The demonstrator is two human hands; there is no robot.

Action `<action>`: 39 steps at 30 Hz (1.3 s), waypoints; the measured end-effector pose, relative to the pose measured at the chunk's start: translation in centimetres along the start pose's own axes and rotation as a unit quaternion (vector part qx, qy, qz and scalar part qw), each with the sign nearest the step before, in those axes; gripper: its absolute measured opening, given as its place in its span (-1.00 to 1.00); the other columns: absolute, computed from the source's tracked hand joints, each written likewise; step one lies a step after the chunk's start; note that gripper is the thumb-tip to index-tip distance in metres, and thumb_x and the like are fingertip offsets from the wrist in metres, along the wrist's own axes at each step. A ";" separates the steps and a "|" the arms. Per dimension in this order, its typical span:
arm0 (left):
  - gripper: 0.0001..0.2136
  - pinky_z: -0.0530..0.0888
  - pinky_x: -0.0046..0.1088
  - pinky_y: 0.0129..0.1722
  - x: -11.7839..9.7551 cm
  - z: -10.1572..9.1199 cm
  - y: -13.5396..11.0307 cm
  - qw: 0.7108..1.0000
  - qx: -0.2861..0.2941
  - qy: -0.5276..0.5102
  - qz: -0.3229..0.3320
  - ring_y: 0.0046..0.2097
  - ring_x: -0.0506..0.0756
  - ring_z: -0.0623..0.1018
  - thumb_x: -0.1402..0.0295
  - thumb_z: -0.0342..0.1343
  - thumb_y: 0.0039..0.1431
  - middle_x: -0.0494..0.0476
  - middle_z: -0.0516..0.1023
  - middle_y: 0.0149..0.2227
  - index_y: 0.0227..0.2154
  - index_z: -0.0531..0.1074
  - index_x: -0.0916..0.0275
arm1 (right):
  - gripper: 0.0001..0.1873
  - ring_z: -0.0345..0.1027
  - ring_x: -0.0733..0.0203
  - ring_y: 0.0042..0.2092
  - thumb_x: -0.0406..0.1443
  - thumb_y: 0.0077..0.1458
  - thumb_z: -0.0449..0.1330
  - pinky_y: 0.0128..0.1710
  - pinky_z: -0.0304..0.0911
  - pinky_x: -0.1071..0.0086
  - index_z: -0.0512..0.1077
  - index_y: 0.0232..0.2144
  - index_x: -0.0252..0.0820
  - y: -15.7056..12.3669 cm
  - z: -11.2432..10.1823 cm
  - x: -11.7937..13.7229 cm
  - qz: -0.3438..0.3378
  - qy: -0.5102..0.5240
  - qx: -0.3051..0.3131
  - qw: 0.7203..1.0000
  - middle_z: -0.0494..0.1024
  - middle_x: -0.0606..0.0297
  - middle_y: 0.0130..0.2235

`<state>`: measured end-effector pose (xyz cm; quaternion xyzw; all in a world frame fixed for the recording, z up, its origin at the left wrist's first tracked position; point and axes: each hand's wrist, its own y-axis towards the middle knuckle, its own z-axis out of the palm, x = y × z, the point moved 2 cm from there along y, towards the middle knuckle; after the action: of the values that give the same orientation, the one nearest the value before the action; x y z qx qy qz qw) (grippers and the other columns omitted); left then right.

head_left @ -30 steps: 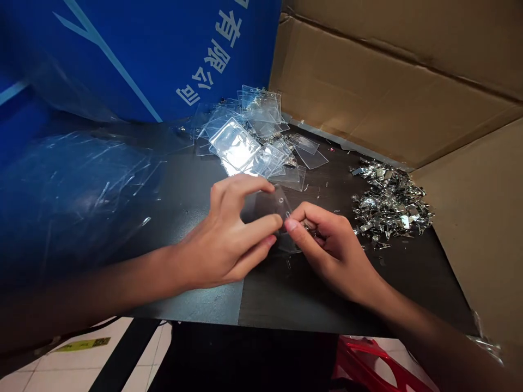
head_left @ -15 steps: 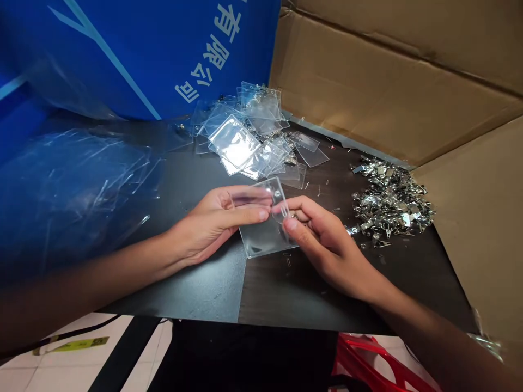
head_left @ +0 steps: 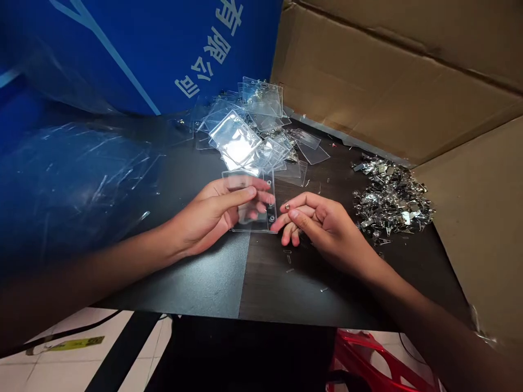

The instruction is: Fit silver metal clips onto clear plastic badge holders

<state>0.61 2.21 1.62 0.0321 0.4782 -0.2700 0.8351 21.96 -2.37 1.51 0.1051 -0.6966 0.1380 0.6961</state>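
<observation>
A clear plastic badge holder [head_left: 252,224] is gripped in my left hand [head_left: 210,215], thumb on top and the other fingers behind, seen through the plastic. Its slotted edge faces right. Just right of that edge, my right hand [head_left: 324,223] pinches a badge clip between thumb and index finger; only its small metal snap [head_left: 287,207] shows, the rest being hidden by the fingers. Past the right hand lies a heap of metal badge clips [head_left: 390,198]. Behind the left hand is a loose pile of clear badge holders [head_left: 241,139].
Clear plastic sleeves or bags [head_left: 93,174] cover the table's left side. A blue printed panel [head_left: 134,49] stands at the back left, and cardboard walls [head_left: 368,81] close off the back and right. Tiny plastic scraps [head_left: 288,258] dot the dark table [head_left: 278,299]. A red stool [head_left: 371,359] is below.
The badge holder has turned flatter and shifted slightly left and up with my left hand. My right fingers have come off its edge, leaving a small gap and showing the snap.
</observation>
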 end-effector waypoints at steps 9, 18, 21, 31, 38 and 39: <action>-0.89 0.72 -0.23 0.06 0.7 0.0 -0.2 0.995 0.091 -0.015 -0.034 -0.10 0.21 0.81 0.43 0.31 0.40 0.23 0.77 -0.16 -0.12 0.50 0.30 | -0.89 0.53 0.28 -0.32 -0.32 0.32 0.40 -0.31 0.38 0.39 0.76 -0.15 -0.13 -0.1 -0.7 1.5 -0.090 -0.114 -0.088 0.985 0.75 0.30 -0.30; -0.78 0.67 -0.43 -0.07 0.6 0.2 -0.3 0.997 0.067 -0.004 -0.027 -0.24 0.06 0.74 0.54 0.34 0.32 0.12 0.72 -0.26 -0.08 0.42 0.29 | -0.86 0.66 0.17 -0.17 -0.31 0.24 0.46 -0.13 0.50 0.30 0.80 -0.15 -0.06 -0.2 -0.5 1.6 -0.087 -0.095 -0.081 0.988 0.81 0.25 -0.17; -0.73 0.62 -0.53 -0.21 0.5 0.4 -0.5 0.997 0.061 0.023 -0.029 -0.30 0.01 0.70 0.57 0.36 0.28 0.06 0.69 -0.30 -0.08 0.40 0.29 | -0.89 0.68 0.17 -0.18 -0.34 0.19 0.49 -0.12 0.53 0.30 0.78 -0.20 -0.10 -0.2 -0.3 1.3 -0.071 -0.098 -0.098 0.988 0.81 0.25 -0.20; -0.72 0.63 -0.51 -0.21 0.8 0.7 -0.7 0.996 0.066 0.066 -0.011 -0.29 0.02 0.71 0.57 0.39 0.23 0.07 0.68 -0.28 -0.09 0.45 0.31 | -0.83 0.66 0.23 -0.26 -0.28 0.14 0.57 -0.18 0.58 0.39 0.71 -0.24 -0.17 0.0 0.2 0.7 -0.021 0.011 -0.060 0.998 0.77 0.25 -0.30; -0.80 0.67 -0.57 -0.20 0.8 1.2 -0.8 0.992 0.093 0.040 -0.070 -0.29 0.00 0.72 0.52 0.51 0.16 0.17 0.76 -0.29 -0.14 0.72 0.37 | -0.60 0.58 0.27 -0.43 -0.18 -0.05 0.69 -0.39 0.51 0.44 0.62 -0.29 -0.20 0.0 0.4 -0.1 0.039 0.047 -0.067 0.996 0.71 0.29 -0.39; -0.80 0.68 -0.57 -0.19 0.8 1.1 -0.8 0.992 0.093 0.036 -0.079 -0.29 0.00 0.73 0.52 0.52 0.15 0.17 0.76 -0.28 -0.15 0.74 0.35 | -0.60 0.55 0.29 -0.45 -0.15 -0.05 0.68 -0.42 0.47 0.45 0.62 -0.31 -0.20 0.0 0.4 -0.2 0.047 0.035 -0.064 0.996 0.71 0.29 -0.40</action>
<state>1.45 0.80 1.72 0.0816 0.4819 -0.3767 0.7869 21.57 -2.49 1.32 0.0223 -0.6836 0.1290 0.7180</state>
